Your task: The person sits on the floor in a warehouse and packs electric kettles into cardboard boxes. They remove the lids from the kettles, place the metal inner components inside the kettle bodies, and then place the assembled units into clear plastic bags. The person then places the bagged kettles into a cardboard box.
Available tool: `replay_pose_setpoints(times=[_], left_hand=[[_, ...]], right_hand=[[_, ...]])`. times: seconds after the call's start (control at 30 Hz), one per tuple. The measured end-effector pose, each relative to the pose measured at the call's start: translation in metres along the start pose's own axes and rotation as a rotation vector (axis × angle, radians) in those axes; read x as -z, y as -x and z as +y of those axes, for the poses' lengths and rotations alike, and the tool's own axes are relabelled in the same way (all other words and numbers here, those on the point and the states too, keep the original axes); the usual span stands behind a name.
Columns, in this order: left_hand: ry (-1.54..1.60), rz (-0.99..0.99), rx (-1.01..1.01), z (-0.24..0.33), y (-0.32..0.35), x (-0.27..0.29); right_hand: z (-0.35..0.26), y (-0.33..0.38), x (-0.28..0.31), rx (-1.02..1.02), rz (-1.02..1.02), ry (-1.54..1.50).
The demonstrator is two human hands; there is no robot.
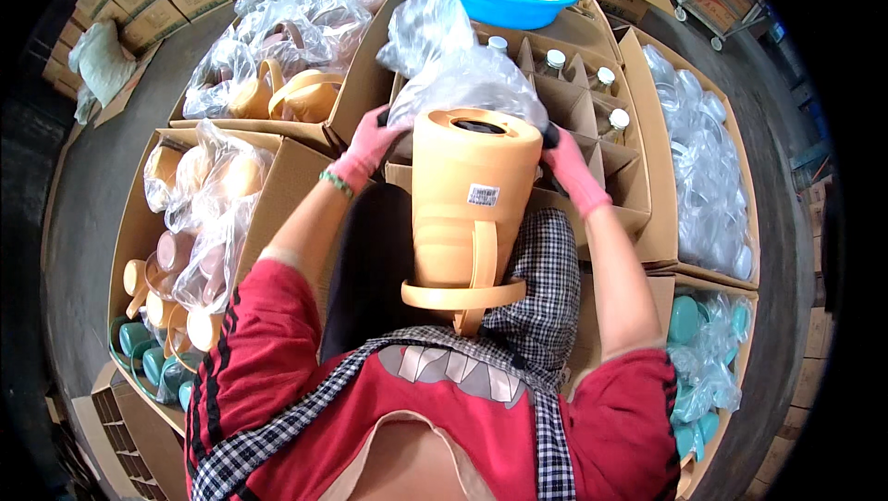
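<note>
An orange jug-shaped flask shell [465, 196] stands between my forearms at my lap, its ring-shaped end with a dark round opening facing up. Its handle and a wide orange rim are toward me. A clear plastic bag [467, 75] spreads, partly blurred, just beyond the flask's upper end. My left hand [375, 145], in a pink glove with dark fingertips, is closed at the bag's left edge. On the other side my right hand [575, 168], gloved alike, is closed at the bag's right edge. The flask and bag partly hide the fingers of both hands.
Ahead, a divided carton [634, 163] holds several white-capped bottles [618, 119]. A blue basin [504, 11] of white pieces sits behind it. Cartons of bagged orange and mauve parts [208, 177] are left; cartons of clear-bagged items [703, 168] and teal parts [684, 318] are right.
</note>
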State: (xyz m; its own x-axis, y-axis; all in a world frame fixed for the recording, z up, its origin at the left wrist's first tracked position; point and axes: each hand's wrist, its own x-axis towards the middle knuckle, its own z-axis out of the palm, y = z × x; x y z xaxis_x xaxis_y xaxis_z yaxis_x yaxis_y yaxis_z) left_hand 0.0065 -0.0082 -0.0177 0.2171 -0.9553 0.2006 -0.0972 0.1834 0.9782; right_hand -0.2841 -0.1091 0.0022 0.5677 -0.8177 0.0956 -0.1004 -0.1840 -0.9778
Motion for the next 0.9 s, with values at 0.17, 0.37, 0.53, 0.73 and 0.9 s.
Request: replay_pose_setpoints(times=[0.17,0.37,0.53,0.73,0.9], left_hand=[[-0.264,-0.299,-0.255,0.060,0.066,-0.014],[-0.959,-0.904,-0.420,0.070,0.143,-0.018],[-0.840,-0.849,-0.400,0.076,0.184,-0.020],[-0.759,-0.856,-0.351,0.083,0.201,-0.017],[-0.171,-0.191,-0.023,0.073,0.229,0.005]], right_hand=[[-0.025,0.087,0.009,-0.186,0.173,0.325],[-0.041,0.161,-0.018,0.164,-0.599,1.087],[-0.132,0.124,-0.025,0.358,-0.197,0.960],[-0.090,0.111,-0.086,1.117,-0.998,1.457],[-0.114,0.090,-0.066,1.015,-0.896,1.351]])
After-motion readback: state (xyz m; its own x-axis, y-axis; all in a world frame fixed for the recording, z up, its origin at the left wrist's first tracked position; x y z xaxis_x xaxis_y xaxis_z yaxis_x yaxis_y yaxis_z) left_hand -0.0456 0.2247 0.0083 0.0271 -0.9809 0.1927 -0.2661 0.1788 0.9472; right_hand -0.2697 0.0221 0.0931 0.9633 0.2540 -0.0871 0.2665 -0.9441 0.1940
